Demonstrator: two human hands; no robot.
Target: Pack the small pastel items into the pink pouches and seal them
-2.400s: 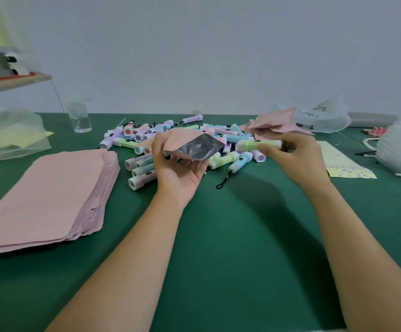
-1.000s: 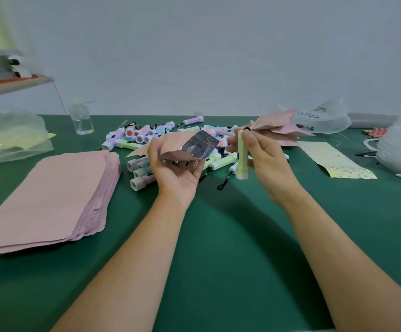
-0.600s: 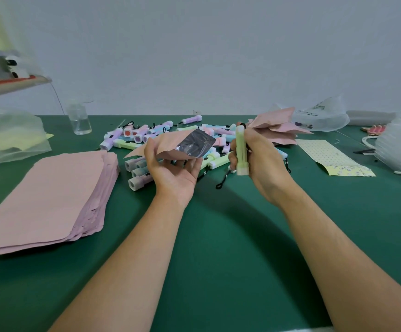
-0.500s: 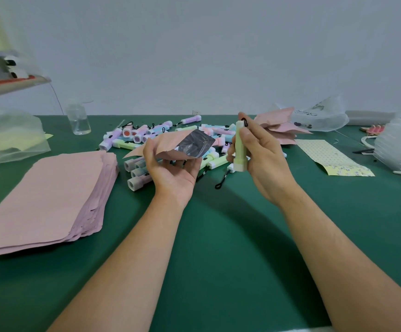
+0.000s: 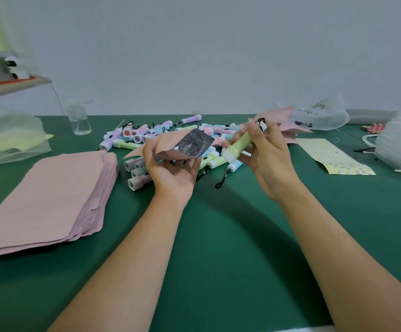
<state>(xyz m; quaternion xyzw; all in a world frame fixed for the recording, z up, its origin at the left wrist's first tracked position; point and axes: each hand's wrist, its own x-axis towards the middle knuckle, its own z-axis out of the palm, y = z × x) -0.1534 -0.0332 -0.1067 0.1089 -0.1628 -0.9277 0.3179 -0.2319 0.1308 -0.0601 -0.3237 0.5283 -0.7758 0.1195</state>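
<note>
A left hand (image 5: 170, 171) pinches a pink foil-lined pouch (image 5: 182, 146) held open, while the right hand (image 5: 269, 159) grips a pale green plastic flashlight-shaped item (image 5: 239, 146), tilted, just beside the mouth. The item looks light and rigid; the pouch, thin and crushable, is best gripped at its edges.

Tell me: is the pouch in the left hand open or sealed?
Open: the pink pouch in the left hand gapes, showing its silver lining.

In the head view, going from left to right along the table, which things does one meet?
Stack of pink pouches → open pink pouch in the left hand → green mini flashlight in the right hand → yellow dotted sheet.
</note>
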